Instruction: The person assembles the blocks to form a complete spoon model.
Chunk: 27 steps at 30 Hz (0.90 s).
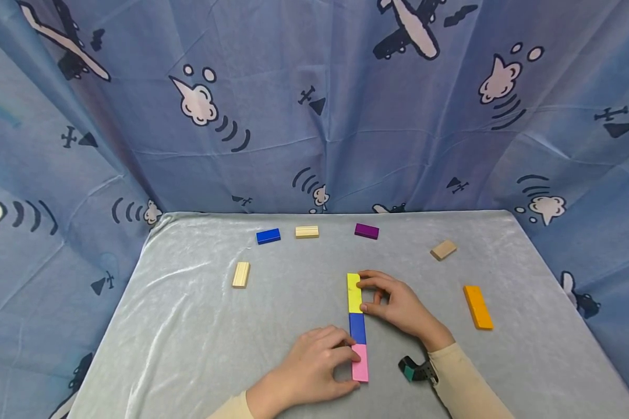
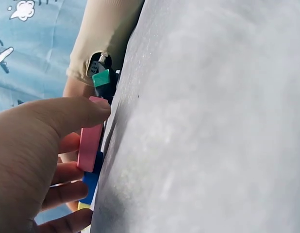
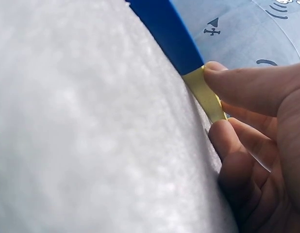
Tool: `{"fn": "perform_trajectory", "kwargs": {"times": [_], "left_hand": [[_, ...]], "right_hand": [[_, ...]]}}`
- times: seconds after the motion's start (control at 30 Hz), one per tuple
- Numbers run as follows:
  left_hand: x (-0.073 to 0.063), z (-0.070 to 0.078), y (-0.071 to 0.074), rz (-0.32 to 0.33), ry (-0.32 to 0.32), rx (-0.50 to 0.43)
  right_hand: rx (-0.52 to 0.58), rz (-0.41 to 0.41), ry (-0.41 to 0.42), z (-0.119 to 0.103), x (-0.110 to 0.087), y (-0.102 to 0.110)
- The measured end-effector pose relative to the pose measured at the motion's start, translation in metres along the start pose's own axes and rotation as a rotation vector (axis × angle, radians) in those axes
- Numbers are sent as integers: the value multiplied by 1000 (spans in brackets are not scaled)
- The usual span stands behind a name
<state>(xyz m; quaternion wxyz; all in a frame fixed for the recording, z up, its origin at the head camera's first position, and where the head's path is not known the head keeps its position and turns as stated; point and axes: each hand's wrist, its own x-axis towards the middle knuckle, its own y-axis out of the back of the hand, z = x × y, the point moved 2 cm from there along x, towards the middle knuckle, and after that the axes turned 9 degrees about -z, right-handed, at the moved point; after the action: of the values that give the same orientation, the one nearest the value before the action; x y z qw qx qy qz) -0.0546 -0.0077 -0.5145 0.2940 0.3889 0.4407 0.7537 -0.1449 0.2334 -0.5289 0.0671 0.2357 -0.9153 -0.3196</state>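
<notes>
On the surface [image 1: 188,343], grips the pink block [image 1: 361,369] at the near end of the blue block [image 1: 357,329] with the left hand [image 1: 314,364]; pinches the yellow block [image 1: 353,294] at its far end with the right hand [image 1: 402,305].

A person in plain, pale beige long sleeves [image 1: 466,384] wears a curved black device [image 1: 426,371] at the right wrist, marked by a green patch [image 2: 102,77] and a small silver-toned fitting [image 2: 103,57] beside the cuff [image 2: 80,69].
</notes>
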Motion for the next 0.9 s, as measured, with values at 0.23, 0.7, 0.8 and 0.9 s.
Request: {"fn": "perform_trajectory", "kwargs": {"times": [0.23,0.7,0.8,0.9], "left_hand": [[-1,-1,-6,4,-27,77],[-1,-2,-9,-17,-28,88],[-1,-2,-10,-23,-26,78],[-1,-3,-9,-32,-21,61]], "right_hand": [[-8,-4,-15,0,0,0],[-8,0,-11,2,0,0],[-5,-1,-11,2,0,0],[1,-2,-8,2,0,0]]}}
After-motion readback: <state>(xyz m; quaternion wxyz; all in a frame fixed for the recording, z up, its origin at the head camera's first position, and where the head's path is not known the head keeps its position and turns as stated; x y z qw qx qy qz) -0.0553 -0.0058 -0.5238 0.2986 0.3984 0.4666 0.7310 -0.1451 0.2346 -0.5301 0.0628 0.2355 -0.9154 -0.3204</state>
